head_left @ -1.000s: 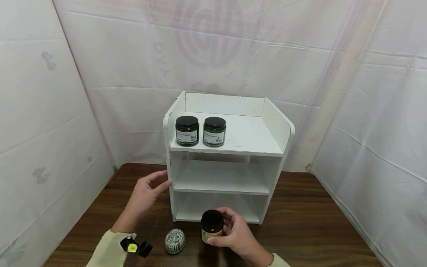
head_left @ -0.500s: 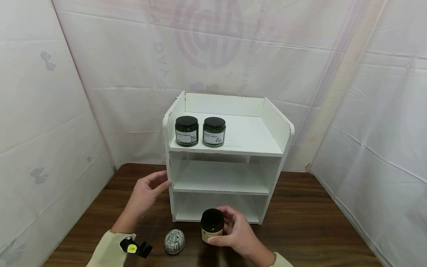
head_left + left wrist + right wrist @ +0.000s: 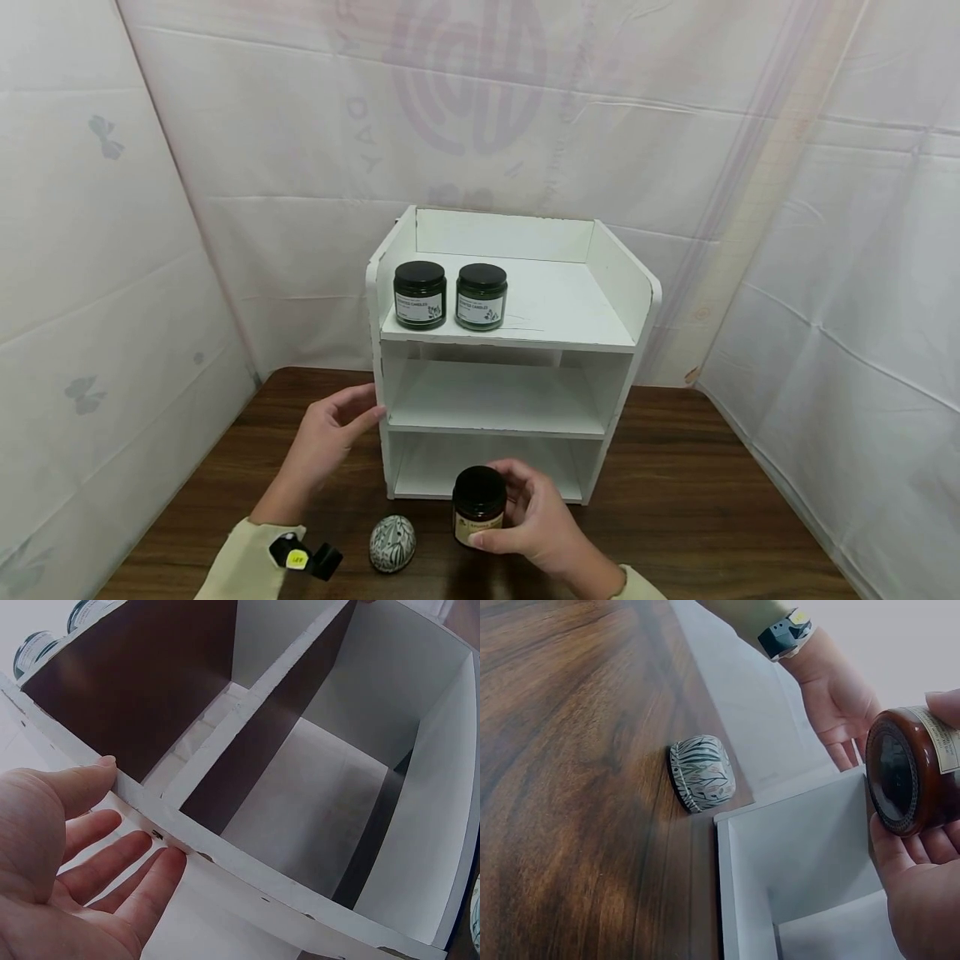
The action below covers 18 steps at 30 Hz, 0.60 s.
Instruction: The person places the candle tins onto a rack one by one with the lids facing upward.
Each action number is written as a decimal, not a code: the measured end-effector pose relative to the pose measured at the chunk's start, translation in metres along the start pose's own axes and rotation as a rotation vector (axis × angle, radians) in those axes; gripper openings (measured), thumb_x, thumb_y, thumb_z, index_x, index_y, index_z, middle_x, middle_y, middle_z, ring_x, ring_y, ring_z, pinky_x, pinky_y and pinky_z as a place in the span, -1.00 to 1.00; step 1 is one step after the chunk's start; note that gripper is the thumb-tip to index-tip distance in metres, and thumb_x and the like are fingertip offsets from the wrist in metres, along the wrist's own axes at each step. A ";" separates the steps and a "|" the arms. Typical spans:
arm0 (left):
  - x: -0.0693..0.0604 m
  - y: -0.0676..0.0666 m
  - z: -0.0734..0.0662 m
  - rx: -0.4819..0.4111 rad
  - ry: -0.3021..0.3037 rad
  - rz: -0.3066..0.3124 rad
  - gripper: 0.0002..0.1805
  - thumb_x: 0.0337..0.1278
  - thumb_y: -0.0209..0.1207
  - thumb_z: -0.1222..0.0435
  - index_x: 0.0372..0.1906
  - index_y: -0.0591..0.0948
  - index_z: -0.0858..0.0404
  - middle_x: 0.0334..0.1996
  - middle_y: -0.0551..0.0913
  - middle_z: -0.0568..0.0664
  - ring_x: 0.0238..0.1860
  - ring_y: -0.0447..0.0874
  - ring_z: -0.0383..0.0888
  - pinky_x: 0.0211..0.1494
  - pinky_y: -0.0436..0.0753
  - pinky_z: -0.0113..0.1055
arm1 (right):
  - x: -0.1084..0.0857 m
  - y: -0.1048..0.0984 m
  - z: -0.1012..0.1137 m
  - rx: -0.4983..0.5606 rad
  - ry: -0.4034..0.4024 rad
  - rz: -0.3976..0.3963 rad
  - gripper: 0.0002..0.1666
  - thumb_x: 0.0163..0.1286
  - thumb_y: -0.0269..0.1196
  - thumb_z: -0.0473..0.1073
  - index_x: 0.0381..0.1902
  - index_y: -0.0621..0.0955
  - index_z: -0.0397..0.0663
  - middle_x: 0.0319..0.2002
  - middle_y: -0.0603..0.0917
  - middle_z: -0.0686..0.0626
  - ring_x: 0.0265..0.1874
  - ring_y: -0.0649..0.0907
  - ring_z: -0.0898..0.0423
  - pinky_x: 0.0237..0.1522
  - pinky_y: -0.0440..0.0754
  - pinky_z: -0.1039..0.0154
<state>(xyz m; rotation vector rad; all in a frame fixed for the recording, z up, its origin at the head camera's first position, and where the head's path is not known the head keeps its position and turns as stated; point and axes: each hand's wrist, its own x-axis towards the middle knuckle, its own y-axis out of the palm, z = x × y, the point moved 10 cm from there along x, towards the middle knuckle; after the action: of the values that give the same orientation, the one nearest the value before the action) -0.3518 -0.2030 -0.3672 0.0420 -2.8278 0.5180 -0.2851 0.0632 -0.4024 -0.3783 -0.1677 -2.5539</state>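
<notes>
My right hand (image 3: 536, 521) grips a brown glass jar (image 3: 478, 527) with a black lid and a yellowish label. It holds the jar off the table, in front of the white shelf's bottom compartment. In the right wrist view, the jar's (image 3: 922, 780) glass base faces the camera. My left hand (image 3: 330, 429) holds the left side panel of the white shelf (image 3: 498, 342). The left wrist view shows its thumb on the panel's front edge and its fingers (image 3: 154, 889) against the outer side. Two dark green candle jars (image 3: 420, 308) with black lids and white labels stand on the top shelf's left part.
A small rounded thing (image 3: 392, 543) with a black-and-white leaf pattern lies on the brown wooden table (image 3: 697, 500), left of the brown jar. Pale curtains (image 3: 285, 275) hang behind the shelf and on both sides.
My right hand has moved slightly up and toward the shelf with the brown jar. The left hand and the two green candle jars have stayed put.
</notes>
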 end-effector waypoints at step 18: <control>0.000 0.000 0.000 0.016 0.001 -0.003 -0.44 0.35 0.30 0.02 0.34 0.57 0.17 0.24 0.66 0.10 0.14 0.62 -0.17 0.05 0.62 -0.49 | 0.001 -0.004 0.025 -0.029 -0.096 0.010 -0.25 0.03 0.56 -0.41 0.14 0.47 -0.52 0.02 0.69 -0.04 0.00 0.70 0.16 0.06 0.70 0.29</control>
<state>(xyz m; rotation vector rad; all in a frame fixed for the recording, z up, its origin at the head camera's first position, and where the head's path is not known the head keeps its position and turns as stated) -0.3519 -0.2034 -0.3673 0.0494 -2.8222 0.5394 -0.2818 0.0707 -0.3780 -0.5113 -0.1640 -2.5318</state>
